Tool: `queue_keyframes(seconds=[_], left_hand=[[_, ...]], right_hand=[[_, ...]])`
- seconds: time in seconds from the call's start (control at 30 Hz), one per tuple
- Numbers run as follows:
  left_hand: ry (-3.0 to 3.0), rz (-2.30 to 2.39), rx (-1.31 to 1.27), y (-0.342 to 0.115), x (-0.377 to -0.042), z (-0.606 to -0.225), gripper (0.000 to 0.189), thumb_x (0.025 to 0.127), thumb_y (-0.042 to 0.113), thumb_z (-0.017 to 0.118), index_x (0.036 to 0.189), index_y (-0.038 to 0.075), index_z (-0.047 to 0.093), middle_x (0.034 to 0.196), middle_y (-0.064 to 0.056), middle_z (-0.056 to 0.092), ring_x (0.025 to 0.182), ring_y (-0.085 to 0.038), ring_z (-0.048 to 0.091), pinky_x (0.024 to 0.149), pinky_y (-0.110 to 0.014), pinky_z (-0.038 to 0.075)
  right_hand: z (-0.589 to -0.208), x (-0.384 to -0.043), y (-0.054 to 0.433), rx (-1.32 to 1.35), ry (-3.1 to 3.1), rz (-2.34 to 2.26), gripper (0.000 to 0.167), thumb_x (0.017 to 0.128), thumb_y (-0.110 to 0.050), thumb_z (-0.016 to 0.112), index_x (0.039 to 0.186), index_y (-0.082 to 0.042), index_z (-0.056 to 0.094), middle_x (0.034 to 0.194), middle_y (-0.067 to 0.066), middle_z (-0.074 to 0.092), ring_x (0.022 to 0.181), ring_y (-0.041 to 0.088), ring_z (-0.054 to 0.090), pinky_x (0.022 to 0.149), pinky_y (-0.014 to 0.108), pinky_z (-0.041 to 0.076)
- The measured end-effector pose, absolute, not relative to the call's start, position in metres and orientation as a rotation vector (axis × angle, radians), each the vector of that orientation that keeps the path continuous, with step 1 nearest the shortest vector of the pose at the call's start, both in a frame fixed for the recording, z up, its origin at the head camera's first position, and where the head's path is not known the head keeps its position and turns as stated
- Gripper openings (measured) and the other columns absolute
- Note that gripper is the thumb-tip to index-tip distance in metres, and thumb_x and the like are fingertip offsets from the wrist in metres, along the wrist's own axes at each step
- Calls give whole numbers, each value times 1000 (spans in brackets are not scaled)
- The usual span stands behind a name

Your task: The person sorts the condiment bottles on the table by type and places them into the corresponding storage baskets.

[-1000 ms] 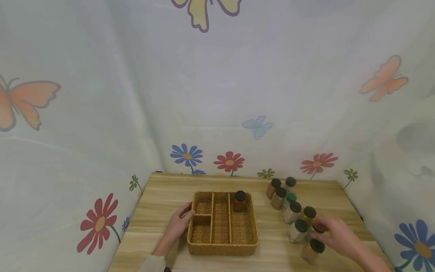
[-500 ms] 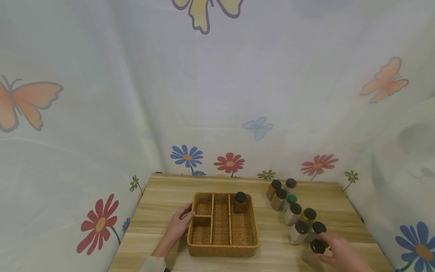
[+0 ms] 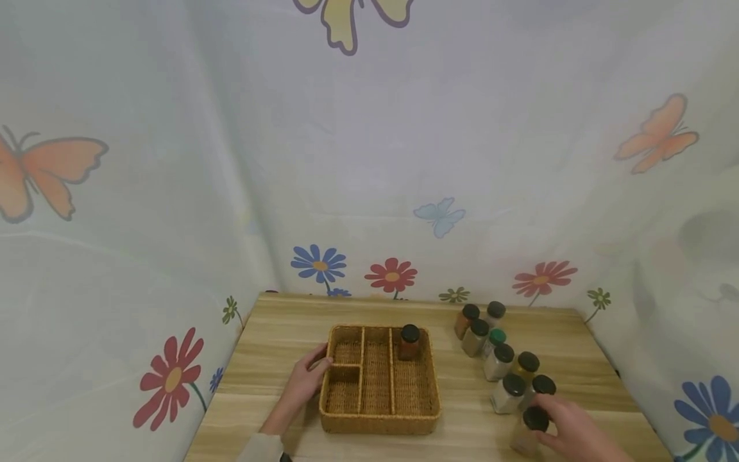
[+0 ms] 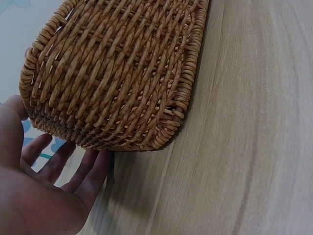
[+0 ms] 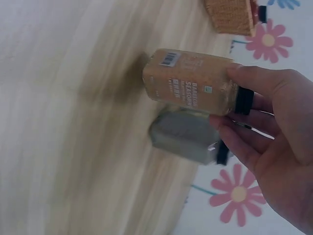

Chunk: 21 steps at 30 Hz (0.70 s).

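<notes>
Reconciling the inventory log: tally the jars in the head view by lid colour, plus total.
Dark-lidded jars: 9, counting one in the basket and one gripped by the right hand
Green-lidded jar: 1
Total: 10 jars

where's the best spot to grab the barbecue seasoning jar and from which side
Likely its upper body, just under the black lid, coming from the right. The barbecue seasoning jar has flat faces to pinch, and another jar stands close on its far side. The right hand holds it about there.
</notes>
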<state>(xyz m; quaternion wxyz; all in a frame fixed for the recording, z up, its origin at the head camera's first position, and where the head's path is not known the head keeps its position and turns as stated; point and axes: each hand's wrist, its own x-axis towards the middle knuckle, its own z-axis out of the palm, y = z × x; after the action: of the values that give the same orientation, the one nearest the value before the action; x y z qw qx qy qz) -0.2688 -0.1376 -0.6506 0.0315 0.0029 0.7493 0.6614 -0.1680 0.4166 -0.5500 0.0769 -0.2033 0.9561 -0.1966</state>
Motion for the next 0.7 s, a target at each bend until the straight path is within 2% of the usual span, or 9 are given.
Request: queue_keyframes(seconds=[0.2, 0.4, 0.5, 0.7], left_hand=[[2300, 2041, -6, -138, -269, -650, 60, 107, 29, 66, 159, 5, 46, 159, -25, 47, 141, -47, 51, 101, -50, 58], [2309, 2039, -16, -139, -270, -648, 63, 106, 32, 67, 159, 5, 47, 158, -25, 48, 141, -46, 50, 100, -48, 59], [2287, 2046, -27, -139, -271, -649, 60, 107, 29, 66, 159, 6, 47, 159, -24, 47, 143, -46, 49, 100, -48, 59], [2293, 2044, -18, -136, -270, -650, 57, 109, 27, 64, 159, 4, 47, 158, -26, 48, 142, -48, 49, 99, -51, 60]], right_hand=[[-516, -177, 385, -784, 2960, -695, 42, 85, -23, 91, 119, -8, 69, 112, 0, 73, 95, 16, 71, 74, 33, 62], [-492, -206, 339, -842, 3050, -797, 47, 88, -11, 88, 130, -10, 66, 119, 2, 72, 104, 22, 72, 81, 38, 64], [-491, -222, 316, -831, 3043, -860, 49, 90, -10, 86, 134, -10, 64, 123, 2, 71, 109, 23, 71, 86, 40, 64], [-503, -248, 277, -931, 3033, -856, 50, 94, -12, 83, 138, -3, 61, 129, 9, 69, 113, 28, 70, 89, 42, 63]])
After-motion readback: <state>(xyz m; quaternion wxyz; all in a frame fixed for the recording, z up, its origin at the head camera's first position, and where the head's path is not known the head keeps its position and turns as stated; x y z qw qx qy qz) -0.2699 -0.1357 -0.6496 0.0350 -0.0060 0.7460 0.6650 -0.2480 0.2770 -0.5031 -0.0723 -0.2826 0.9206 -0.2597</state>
